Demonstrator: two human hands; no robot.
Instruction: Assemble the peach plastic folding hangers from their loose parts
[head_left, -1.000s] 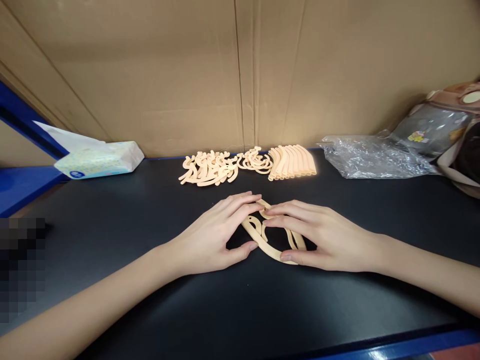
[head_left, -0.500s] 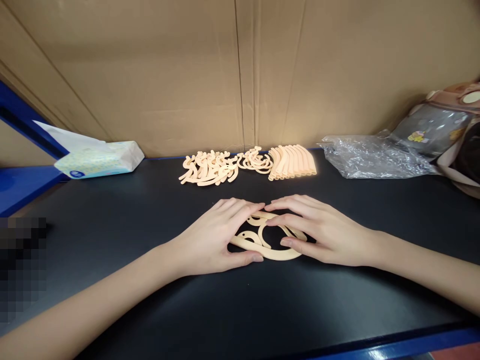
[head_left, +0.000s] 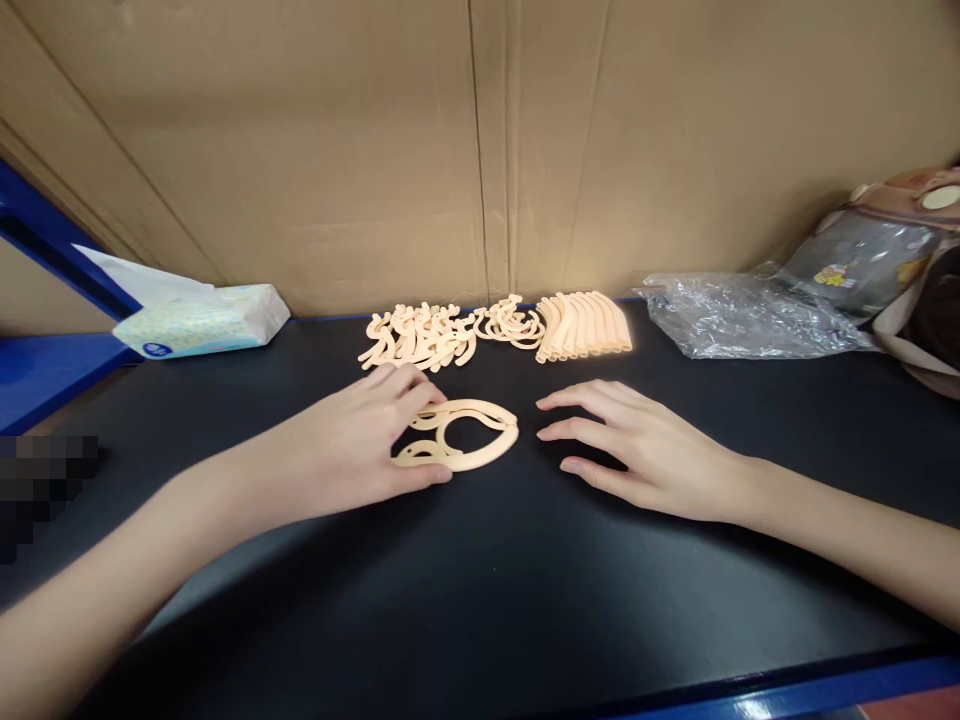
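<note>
A beige plastic folding hanger point(head_left: 484, 458), folded into a loop of curved arms with a hook-like curve inside, lies low at the table's middle. My left hand point(head_left: 367, 430) grips its left end, thumb along the near arm and fingers over the far one. That end is partly hidden under the hand. To the right, apart from the hanger, my right hand point(head_left: 637, 450) holds nothing, its fingers spread and slightly bent.
Along the back lie a pile of small curved beige parts point(head_left: 416, 335), some hook-shaped pieces point(head_left: 510, 320) and a row of curved tubes point(head_left: 589, 325). A tissue pack point(head_left: 206, 320) stands left; a clear plastic bag point(head_left: 750, 315) and another bag point(head_left: 862, 250) are at right.
My left hand has moved left and slightly away from me, taking the folding hanger along. My right hand has let go of the hanger and stays nearly in place.
</note>
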